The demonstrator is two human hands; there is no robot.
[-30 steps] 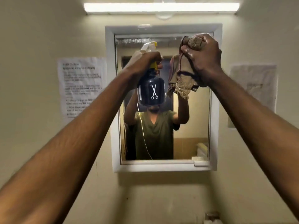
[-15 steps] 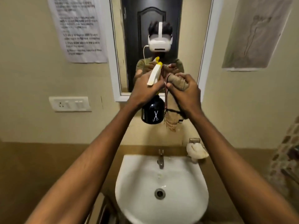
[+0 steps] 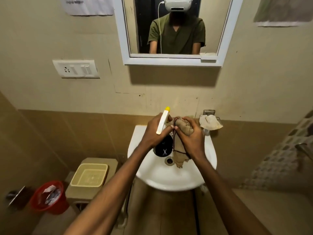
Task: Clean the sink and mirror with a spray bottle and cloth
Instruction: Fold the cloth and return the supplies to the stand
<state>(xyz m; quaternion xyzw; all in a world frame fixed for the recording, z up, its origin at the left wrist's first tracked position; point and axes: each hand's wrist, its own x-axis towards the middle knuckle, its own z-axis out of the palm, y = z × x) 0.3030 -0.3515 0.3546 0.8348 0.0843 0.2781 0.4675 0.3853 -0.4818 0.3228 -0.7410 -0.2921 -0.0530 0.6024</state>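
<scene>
My left hand [image 3: 155, 131] grips a spray bottle [image 3: 161, 149] with a black body, white trigger head and yellow nozzle, held over the white sink [image 3: 149, 175]. My right hand [image 3: 190, 134] is closed on a bunched brown cloth [image 3: 179, 156] whose frayed end hangs down near the drain [image 3: 169, 161]. The two hands touch at the fingertips above the basin; they hide the tap. The white-framed mirror [image 3: 135, 31] hangs on the wall above and reflects a person in a green shirt.
A soap holder with a crumpled white wrapper [image 3: 210, 122] sits at the sink's right. A switch plate [image 3: 76, 68] is on the left wall. On the floor to the left stand a beige bin [image 3: 89, 174] and a red bucket [image 3: 49, 197]. Tiled wall at right.
Both hands came down from the mirror's top to just over the sink basin, keeping hold of the bottle and the cloth. The view tilted downward with them.
</scene>
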